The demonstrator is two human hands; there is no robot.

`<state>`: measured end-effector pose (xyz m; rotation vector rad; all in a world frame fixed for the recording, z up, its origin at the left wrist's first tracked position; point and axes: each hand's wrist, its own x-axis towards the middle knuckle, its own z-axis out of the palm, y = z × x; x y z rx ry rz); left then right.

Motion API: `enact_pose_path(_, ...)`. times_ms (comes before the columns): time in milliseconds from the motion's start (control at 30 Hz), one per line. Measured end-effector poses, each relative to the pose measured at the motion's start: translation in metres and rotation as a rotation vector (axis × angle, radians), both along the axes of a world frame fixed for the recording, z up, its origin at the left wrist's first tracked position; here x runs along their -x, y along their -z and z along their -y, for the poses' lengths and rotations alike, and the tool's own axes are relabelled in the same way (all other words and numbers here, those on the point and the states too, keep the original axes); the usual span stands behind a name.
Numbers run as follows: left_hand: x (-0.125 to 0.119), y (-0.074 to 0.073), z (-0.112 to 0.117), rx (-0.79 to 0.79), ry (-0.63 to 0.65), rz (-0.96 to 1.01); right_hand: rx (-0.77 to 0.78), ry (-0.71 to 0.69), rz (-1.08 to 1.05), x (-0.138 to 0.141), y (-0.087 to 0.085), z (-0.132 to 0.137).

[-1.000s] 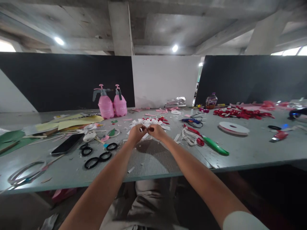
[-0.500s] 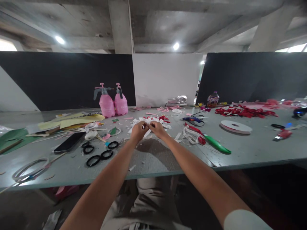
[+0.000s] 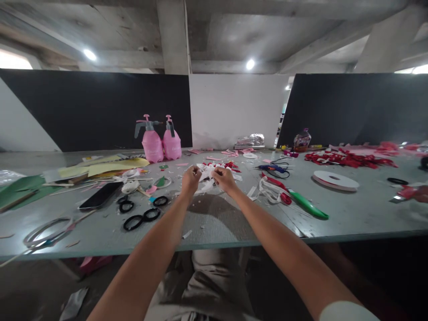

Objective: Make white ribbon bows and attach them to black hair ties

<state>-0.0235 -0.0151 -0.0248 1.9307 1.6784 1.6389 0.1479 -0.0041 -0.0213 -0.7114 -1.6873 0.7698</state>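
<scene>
Over a heap of short white ribbon pieces (image 3: pixel 207 171) at the middle of the table, my left hand (image 3: pixel 191 178) is closed in a pinch at the left side. My right hand (image 3: pixel 224 179) pinches from the right, thumb and fingertips together. A white ribbon strip seems to run between the two hands, though its ends are hidden in the fingers. Some red ribbon pieces (image 3: pixel 232 166) lie just behind my right hand.
Black-handled scissors (image 3: pixel 142 219), a phone (image 3: pixel 100 196) and pink spray bottles (image 3: pixel 153 146) are on the left. Rightward lie a blue glue gun (image 3: pixel 273 168), a green-handled tool (image 3: pixel 308 205), a ribbon spool (image 3: pixel 335 181) and red ribbons (image 3: pixel 351 158). Another person's hand (image 3: pixel 421 193) shows at the right edge.
My hands have moved apart from fingertips nearly touching, showing more white ribbon between them. Another person's hand has come in at the right edge. The view has shifted slightly.
</scene>
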Motion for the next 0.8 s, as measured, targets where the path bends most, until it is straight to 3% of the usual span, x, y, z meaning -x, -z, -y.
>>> enact_pose_path(100,0.011,-0.001,-0.005,-0.013,-0.001,0.167,0.059,-0.051,-0.092,-0.005,-0.002,-0.001)
enact_pose_path(300,0.003,-0.002,-0.008,0.020,0.290,0.351,0.092,-0.077,-0.147,-0.007,-0.002,-0.003)
enact_pose_path(367,-0.001,-0.001,-0.007,0.018,0.335,0.362,0.087,-0.061,-0.136,-0.006,-0.001,-0.004)
enact_pose_path(633,-0.001,-0.002,-0.005,0.029,0.317,0.303,0.096,-0.031,-0.111,-0.005,0.000,-0.004)
enact_pose_path(800,-0.004,0.002,-0.008,0.102,0.401,0.351,0.113,-0.018,-0.099,-0.005,0.000,-0.003)
